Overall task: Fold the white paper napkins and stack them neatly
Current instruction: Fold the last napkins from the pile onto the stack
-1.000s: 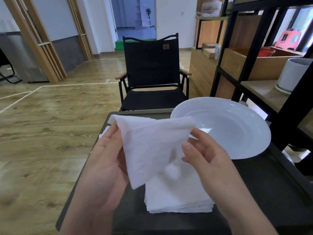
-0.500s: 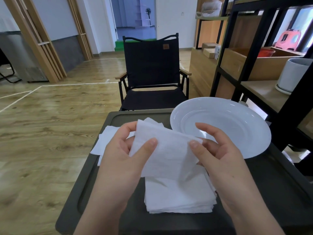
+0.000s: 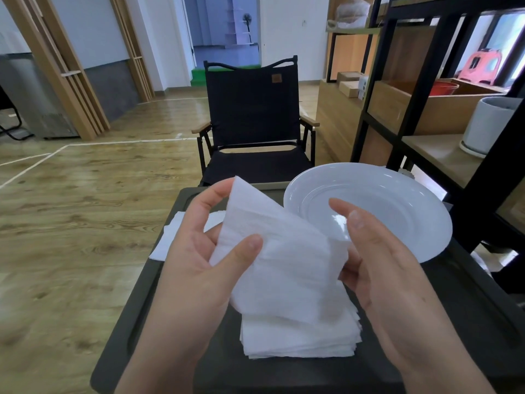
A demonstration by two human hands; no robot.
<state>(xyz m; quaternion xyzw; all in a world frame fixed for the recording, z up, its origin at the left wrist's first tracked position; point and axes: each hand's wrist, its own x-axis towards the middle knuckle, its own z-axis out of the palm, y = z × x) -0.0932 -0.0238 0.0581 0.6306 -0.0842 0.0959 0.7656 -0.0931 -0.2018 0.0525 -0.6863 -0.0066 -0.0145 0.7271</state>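
- Holding the napkin (image 3: 279, 257) in the air above the stack of folded napkins (image 3: 301, 334), both hands work over the dark tray table (image 3: 468, 322).
- The left hand (image 3: 199, 251) pinches the sheet: the thumb presses its near face and the fingers lie behind it, reaching the upper corner.
- The right hand (image 3: 377, 268) meets the sheet's right edge; its lower fingers sit hidden behind the paper, so the grip there cannot be judged. Its upper fingers are extended and free of the sheet.
- Handling, as a judgement: the napkin is very light, limp and easily torn. It sags away from any grip point and keeps no shape without a crease.
- Recommended hold: pinch at corners or along a folded edge, with light pressure only. Pulling the two grips apart risks a tear.
- Below the grip, the stack looks soft and slightly uneven at its right edges; a hard set-down could shift it.
- Left of the grip, loose unfolded napkins (image 3: 173, 237) overhang the tray table's edge.
- Right of the grip sits a white plate (image 3: 412, 200).
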